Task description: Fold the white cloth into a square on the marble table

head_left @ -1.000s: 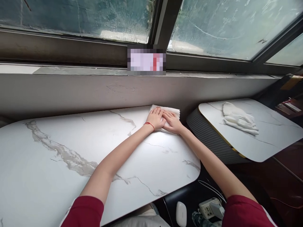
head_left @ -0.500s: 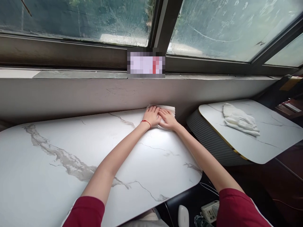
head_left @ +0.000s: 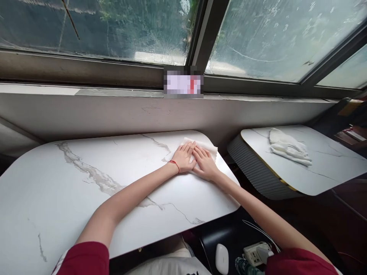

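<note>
Left grip [head_left: 184, 157] and right grip [head_left: 205, 166] lie flat — unclosed — on cloth [head_left: 208, 145]; towel [head_left: 289, 148] on neighbouring table [head_left: 322, 166].

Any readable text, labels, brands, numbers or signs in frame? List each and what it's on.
None readable.
Pixelated patch by the window frame: blurred out.
Dark marks on the gray clothing: cut off, unreadable.
White case, power strip: no text discernible.
Cloth under left hand and right hand: no lettering visible.

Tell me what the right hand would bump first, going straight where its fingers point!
Probably the left hand, close ahead of the right hand on the white cloth; whether they touch is unclear.
</note>
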`<state>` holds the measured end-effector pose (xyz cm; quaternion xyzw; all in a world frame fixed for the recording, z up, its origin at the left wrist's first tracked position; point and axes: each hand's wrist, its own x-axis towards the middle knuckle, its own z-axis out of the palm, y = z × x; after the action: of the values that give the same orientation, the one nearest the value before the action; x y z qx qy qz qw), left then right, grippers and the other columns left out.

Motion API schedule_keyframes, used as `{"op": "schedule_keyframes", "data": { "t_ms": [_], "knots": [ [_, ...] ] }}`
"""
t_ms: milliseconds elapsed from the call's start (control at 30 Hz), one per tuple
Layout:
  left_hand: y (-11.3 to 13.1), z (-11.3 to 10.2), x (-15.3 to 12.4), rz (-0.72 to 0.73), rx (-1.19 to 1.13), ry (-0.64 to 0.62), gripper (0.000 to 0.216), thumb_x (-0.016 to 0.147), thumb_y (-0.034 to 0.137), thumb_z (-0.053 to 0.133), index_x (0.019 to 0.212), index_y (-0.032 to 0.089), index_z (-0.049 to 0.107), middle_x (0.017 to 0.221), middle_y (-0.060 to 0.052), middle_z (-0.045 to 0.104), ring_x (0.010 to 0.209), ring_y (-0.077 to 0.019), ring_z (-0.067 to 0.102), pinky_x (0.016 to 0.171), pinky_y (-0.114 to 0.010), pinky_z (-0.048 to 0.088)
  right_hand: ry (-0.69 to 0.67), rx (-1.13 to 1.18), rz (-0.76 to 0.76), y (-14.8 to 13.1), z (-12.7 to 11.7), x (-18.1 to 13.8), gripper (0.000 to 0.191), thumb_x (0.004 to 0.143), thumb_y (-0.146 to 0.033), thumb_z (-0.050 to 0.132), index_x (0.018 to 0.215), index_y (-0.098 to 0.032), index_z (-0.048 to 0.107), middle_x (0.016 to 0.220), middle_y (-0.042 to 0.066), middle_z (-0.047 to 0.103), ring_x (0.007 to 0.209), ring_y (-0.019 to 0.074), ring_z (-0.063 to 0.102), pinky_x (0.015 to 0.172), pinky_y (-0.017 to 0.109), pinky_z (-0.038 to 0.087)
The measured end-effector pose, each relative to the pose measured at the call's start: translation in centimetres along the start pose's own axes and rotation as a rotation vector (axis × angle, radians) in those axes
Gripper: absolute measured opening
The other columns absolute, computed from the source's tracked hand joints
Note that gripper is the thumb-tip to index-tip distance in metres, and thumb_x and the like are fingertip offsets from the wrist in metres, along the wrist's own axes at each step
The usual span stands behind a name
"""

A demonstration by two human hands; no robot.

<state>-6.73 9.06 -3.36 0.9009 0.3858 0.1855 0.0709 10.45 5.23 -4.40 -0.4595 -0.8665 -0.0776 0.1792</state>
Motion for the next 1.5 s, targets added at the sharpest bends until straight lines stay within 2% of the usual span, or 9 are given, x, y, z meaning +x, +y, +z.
{"op": "schedule_keyframes", "data": {
  "t_ms": [133,267,400,467,600,767,1067,1233,1500],
  "knots": [
    [2.1,-0.9,-3.3,0.039,0.003,-0.052,0.08,0.089,0.043,0.043,0.154,0.0,0.026,0.161,-0.021,0.03,0.151,-0.0302,0.026,0.121,-0.044,0.023,0.017,0.027,0.015,-3.7,-1.4,-2.9,0.071,0.092,-0.045,0.045,0.153,-0.011,0.032,0.155,0.02,0.04,0.146,0.0363,0.033,0.116,0.057,0.03],
    [4.3,-2.8,-5.6,0.075,0.051,-0.065,0.083,0.083,0.05,0.052,0.146,-0.002,0.039,0.15,-0.024,0.045,0.14,-0.0361,0.039,0.117,-0.046,0.027,0.006,0.067,-0.001,-6.5,-3.1,-5.6,0.071,0.09,-0.041,0.05,0.152,-0.012,0.033,0.156,0.02,0.04,0.146,0.0357,0.034,0.116,0.057,0.031],
    [6.5,-4.1,-8.0,0.142,0.101,-0.073,0.079,0.079,0.057,0.056,0.134,0.001,0.053,0.135,-0.023,0.057,0.126,-0.0368,0.05,0.113,-0.047,0.033,0.015,0.108,-0.047,-8.9,-4.7,-8.6,0.073,0.09,-0.039,0.053,0.154,-0.012,0.031,0.155,0.019,0.041,0.146,0.0348,0.034,0.116,0.056,0.032],
    [7.3,-4.0,-9.4,0.173,0.105,-0.08,0.079,0.08,0.059,0.055,0.134,0.0,0.054,0.139,-0.024,0.054,0.129,-0.0372,0.048,0.115,-0.047,0.03,0.006,0.12,-0.068,-9.9,-5.3,-9.9,0.075,0.09,-0.039,0.054,0.155,-0.012,0.028,0.156,0.019,0.041,0.147,0.0352,0.033,0.116,0.056,0.032],
    [7.8,-2.6,-11.4,0.184,0.044,-0.076,0.088,0.088,0.06,0.048,0.147,-0.004,0.037,0.159,-0.026,0.031,0.149,-0.036,0.027,0.123,-0.045,0.02,0.003,0.137,-0.07,-10.9,-6.0,-10.9,0.078,0.087,-0.038,0.054,0.156,-0.013,0.028,0.157,0.018,0.039,0.146,0.0357,0.035,0.116,0.057,0.032],
    [6.4,-1.6,-11.1,0.139,-0.015,-0.07,0.09,0.089,0.059,0.046,0.15,-0.004,0.03,0.162,-0.026,0.024,0.153,-0.0344,0.018,0.124,-0.047,0.018,-0.054,0.172,-0.095,-10.2,-5.9,-9.0,0.075,0.085,-0.038,0.055,0.153,-0.011,0.034,0.156,0.018,0.041,0.147,0.0347,0.034,0.117,0.055,0.031],
    [1.6,-2.7,-7.7,0.029,0.045,-0.033,0.084,0.088,0.055,0.047,0.149,-0.002,0.034,0.159,-0.025,0.032,0.151,-0.0335,0.024,0.123,-0.047,0.019,-0.049,0.23,-0.164,-7.0,-3.7,-2.4,0.067,0.087,-0.04,0.054,0.148,-0.013,0.042,0.153,0.018,0.045,0.147,0.0323,0.035,0.118,0.053,0.03],
    [-1.5,-3.2,-5.9,-0.026,0.089,-0.038,0.085,0.087,0.054,0.05,0.149,-0.003,0.034,0.161,-0.026,0.027,0.151,-0.0361,0.022,0.123,-0.049,0.019,-0.029,0.241,-0.18,-5.5,-1.9,1.0,0.064,0.088,-0.042,0.053,0.145,-0.013,0.044,0.152,0.017,0.047,0.146,0.0312,0.037,0.118,0.052,0.03],
    [-5.2,-3.4,-3.3,-0.06,0.123,-0.043,0.081,0.089,0.054,0.048,0.148,-0.001,0.037,0.156,-0.024,0.038,0.147,-0.0339,0.03,0.123,-0.046,0.021,-0.019,0.266,-0.205,-3.1,0.3,5.3,0.062,0.089,-0.044,0.055,0.143,-0.015,0.048,0.151,0.017,0.048,0.144,0.0303,0.039,0.118,0.051,0.032]
  ]
}}
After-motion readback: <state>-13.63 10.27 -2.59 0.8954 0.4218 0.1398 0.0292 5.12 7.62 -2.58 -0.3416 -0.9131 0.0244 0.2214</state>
